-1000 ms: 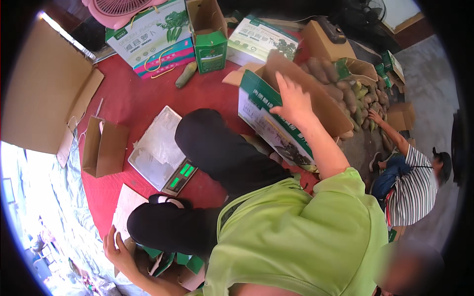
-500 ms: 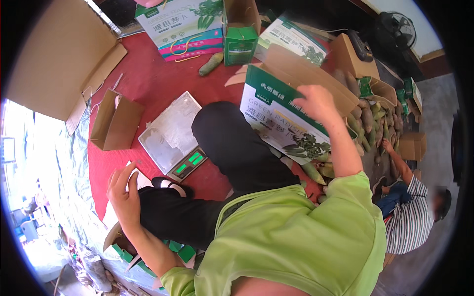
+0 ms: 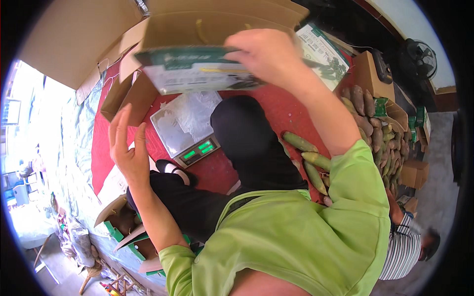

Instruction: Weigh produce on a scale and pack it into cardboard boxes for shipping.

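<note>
My right hand (image 3: 269,55) is closed on the near wall of an open white-and-green cardboard box (image 3: 185,76), which is blurred by motion. The box is held up beyond my knee, above the far side of a flat digital scale (image 3: 185,121) with a lit green display. Raised to the left of the scale, my left hand (image 3: 129,150) is empty, its fingers apart. Close behind it stands a small open brown carton (image 3: 134,98). Several long green radishes (image 3: 300,143) lie on the red covering to the right of my knee.
A large pile of radishes (image 3: 377,133) lies on the right, near a person in a striped shirt (image 3: 402,254). Another white-and-green box (image 3: 323,56) sits at the back right. Open boxes holding dark produce (image 3: 123,222) are at my lower left. A black fan (image 3: 419,59) stands far right.
My right hand has swung the box from the right of my knee leftward and away, over the far side of the scale. My left hand has opened wider. The person at right has bent lower.
</note>
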The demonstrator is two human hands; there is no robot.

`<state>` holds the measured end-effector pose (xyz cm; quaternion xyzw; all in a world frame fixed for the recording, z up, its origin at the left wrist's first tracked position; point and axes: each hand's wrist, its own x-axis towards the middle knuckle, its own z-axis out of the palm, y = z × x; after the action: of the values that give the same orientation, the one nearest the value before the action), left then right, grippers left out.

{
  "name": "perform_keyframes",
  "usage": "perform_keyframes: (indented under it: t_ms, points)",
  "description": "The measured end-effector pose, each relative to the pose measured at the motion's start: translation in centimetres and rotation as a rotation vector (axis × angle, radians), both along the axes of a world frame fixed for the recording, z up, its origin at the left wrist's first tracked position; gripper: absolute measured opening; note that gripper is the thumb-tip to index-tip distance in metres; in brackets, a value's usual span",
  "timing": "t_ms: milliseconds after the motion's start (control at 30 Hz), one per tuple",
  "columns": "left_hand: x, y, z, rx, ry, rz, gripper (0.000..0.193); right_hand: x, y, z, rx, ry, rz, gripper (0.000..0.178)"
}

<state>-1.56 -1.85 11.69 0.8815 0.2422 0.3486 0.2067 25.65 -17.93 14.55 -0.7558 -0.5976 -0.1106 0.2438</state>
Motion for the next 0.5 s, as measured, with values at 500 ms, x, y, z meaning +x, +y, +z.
perform_keyframes:
  t_ms: [500]
  points:
    - [0.1,0.2,-3.0,-0.023,0.365,0.028,0.034,-3.2,7.1,-6.4,-0.394,0.172,0.279,0.014]
